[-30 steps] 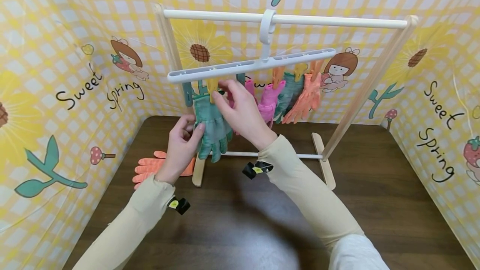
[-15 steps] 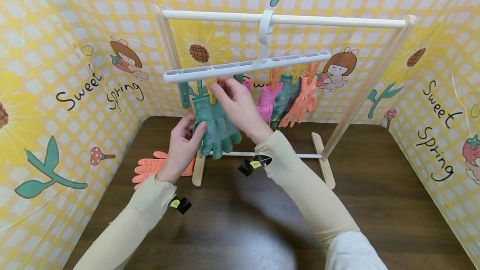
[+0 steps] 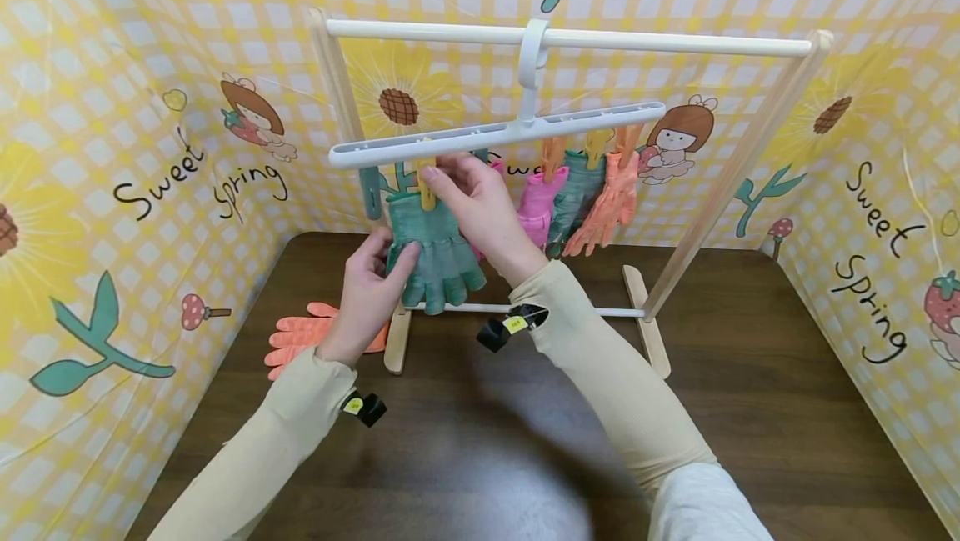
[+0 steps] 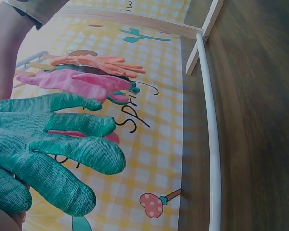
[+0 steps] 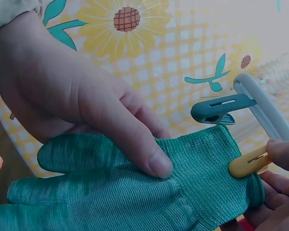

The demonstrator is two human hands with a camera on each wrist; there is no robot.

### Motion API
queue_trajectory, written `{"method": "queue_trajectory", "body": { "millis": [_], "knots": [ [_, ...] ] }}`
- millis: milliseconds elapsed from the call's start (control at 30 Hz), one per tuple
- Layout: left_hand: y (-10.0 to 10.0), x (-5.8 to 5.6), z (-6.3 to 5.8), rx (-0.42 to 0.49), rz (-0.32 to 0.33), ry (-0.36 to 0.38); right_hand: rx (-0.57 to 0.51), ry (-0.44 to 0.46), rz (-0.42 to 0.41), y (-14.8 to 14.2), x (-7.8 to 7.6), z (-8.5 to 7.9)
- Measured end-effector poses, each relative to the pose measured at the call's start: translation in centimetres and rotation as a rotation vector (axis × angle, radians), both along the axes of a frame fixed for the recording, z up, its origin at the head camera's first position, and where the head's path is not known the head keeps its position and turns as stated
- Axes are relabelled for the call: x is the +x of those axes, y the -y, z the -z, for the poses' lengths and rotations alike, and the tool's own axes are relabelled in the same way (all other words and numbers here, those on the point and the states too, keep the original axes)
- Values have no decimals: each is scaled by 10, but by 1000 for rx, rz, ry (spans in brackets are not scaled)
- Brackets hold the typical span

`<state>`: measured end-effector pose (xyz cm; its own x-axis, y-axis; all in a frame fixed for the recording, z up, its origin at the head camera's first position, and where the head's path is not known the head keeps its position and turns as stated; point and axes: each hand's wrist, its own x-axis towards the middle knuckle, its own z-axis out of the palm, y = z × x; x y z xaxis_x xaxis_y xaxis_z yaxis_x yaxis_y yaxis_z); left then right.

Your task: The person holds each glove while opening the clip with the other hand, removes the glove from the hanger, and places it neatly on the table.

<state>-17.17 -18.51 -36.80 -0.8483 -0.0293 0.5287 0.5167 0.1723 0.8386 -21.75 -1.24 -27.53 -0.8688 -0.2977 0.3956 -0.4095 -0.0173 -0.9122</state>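
A green knit glove [image 3: 431, 245] hangs fingers down below the left part of the white hanger [image 3: 487, 137]. My left hand [image 3: 372, 287] pinches its side edge near the palm, thumb in front, as the right wrist view also shows. On the cuff sits a yellow clothespin [image 5: 248, 162]. My right hand [image 3: 483, 212] grips that clothespin with the thumb on its front; the other fingers are partly hidden behind the cuff. Left of it, a teal clothespin [image 5: 221, 107] hangs from the hanger with nothing in it.
A pink glove [image 3: 537, 203], another green glove [image 3: 576, 191] and an orange glove [image 3: 609, 203] hang clipped on the hanger's right half. The hanger hooks over a rack's white bar [image 3: 660, 42]. One orange glove [image 3: 296, 337] lies on the brown table [image 3: 480, 441] at left.
The green glove's fingers have swung up and right, and its palm area now shows broader. The hanger's right end has dipped slightly. Both hands keep nearly the same places.
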Motion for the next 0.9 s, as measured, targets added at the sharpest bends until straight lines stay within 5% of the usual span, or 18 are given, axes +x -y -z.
{"method": "queue_trajectory", "body": {
  "millis": [900],
  "knots": [
    [-3, 8, 12, -5, 26, 79, -52, 19, 15, 0, 3, 3]
  ]
}}
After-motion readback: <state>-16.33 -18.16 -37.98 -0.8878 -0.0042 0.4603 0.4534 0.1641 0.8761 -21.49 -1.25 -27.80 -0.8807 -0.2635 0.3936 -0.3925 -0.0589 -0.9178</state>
